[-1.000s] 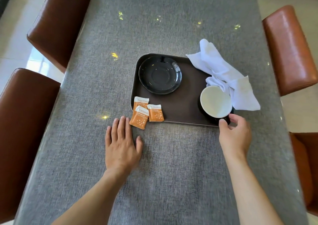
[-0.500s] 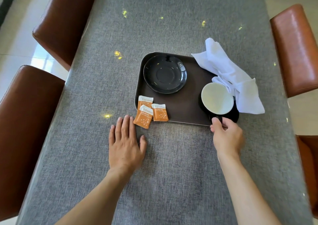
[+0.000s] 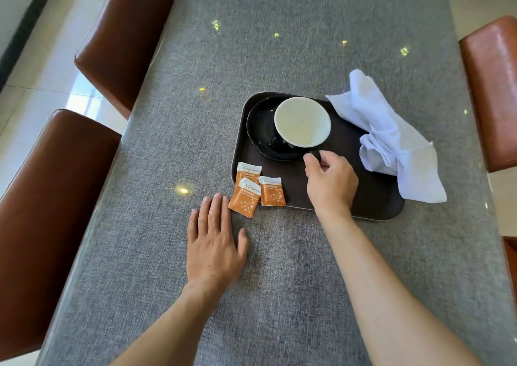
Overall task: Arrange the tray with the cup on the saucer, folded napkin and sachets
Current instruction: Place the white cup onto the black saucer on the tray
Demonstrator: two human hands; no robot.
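Note:
A dark brown tray (image 3: 372, 206) lies on the grey table. My right hand (image 3: 330, 182) grips the handle of the cup (image 3: 302, 122), black outside and white inside, and holds it over the black saucer (image 3: 261, 130) at the tray's far left corner; whether the cup touches the saucer I cannot tell. A crumpled white napkin (image 3: 391, 141) lies across the tray's right edge. Three orange sachets (image 3: 251, 189) overlap at the tray's near left corner, one half off the rim. My left hand (image 3: 214, 242) rests flat on the table just below the sachets, fingers apart.
The grey cloth-covered table (image 3: 279, 281) stretches toward me. Brown leather chairs stand on the left (image 3: 56, 211) (image 3: 126, 35) and on the right (image 3: 492, 91). Light floor tiles show beyond the table's left edge.
My right hand took the cup by its handle at the tray's near right corner and carried it left and away from me, over the saucer. My left hand stayed flat.

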